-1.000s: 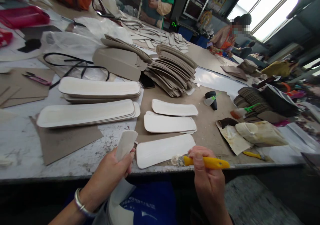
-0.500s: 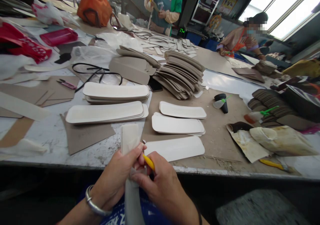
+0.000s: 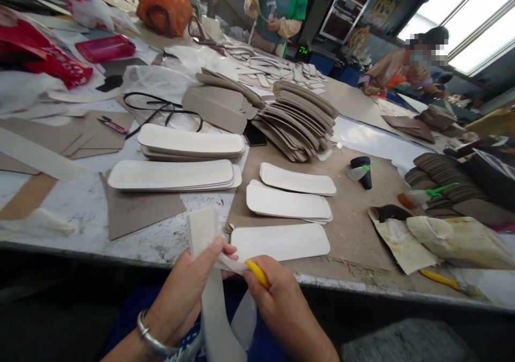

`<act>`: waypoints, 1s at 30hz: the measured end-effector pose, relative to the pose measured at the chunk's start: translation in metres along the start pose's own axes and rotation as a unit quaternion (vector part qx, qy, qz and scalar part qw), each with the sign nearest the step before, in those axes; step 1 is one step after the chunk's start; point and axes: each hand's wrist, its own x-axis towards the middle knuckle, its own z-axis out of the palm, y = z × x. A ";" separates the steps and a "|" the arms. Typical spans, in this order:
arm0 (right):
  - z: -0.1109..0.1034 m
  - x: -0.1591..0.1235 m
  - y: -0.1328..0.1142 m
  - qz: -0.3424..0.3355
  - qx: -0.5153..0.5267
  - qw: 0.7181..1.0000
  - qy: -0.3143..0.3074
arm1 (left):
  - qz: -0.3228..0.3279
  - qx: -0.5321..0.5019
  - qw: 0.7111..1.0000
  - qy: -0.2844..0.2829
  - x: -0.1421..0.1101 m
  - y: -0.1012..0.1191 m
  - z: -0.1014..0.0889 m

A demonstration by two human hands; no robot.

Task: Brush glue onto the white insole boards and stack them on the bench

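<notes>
My left hand (image 3: 193, 284) is closed around a stack of long whitish strips (image 3: 203, 228); their upper ends stick up above the thumb and the rest hangs over my lap. My right hand (image 3: 273, 292) grips a tool with a yellow handle (image 3: 257, 273), whose working end I cannot make out. Its thumb and fingers also pinch a thin pale strip (image 3: 231, 264) pulled sideways from the stack. Just beyond the hands, white rounded-end pieces (image 3: 281, 241) lie along the table's front edge, with small stacks of similar pieces (image 3: 287, 201) behind.
More white pieces (image 3: 173, 174) are stacked at left. Behind stands a large pile of brown-grey pieces (image 3: 298, 120). A black cup-like object (image 3: 364, 171), a stained cloth roll (image 3: 454, 238) and a yellow-handled brush (image 3: 442, 279) lie at right. Two people work across the table.
My right hand has moved right, away from the left, drawing the thin strip out sideways. The stack in my left hand has shifted slightly left. The view has turned a little.
</notes>
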 end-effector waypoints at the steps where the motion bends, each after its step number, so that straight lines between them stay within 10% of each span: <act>1: -0.003 0.001 0.002 0.013 -0.006 1.000 -0.007 | 0.005 0.008 1.000 0.002 0.000 0.000 -0.001; 10: -0.016 0.005 0.009 0.077 0.007 0.995 -0.057 | -0.027 0.019 0.999 0.010 0.005 -0.015 -0.005; 20: -0.021 0.013 -0.002 0.127 0.258 0.942 -0.174 | -0.009 0.072 0.997 0.016 0.011 -0.019 -0.003; 30: -0.058 0.032 0.012 0.142 0.059 0.973 -0.172 | 0.031 0.137 0.988 0.060 0.023 -0.007 -0.009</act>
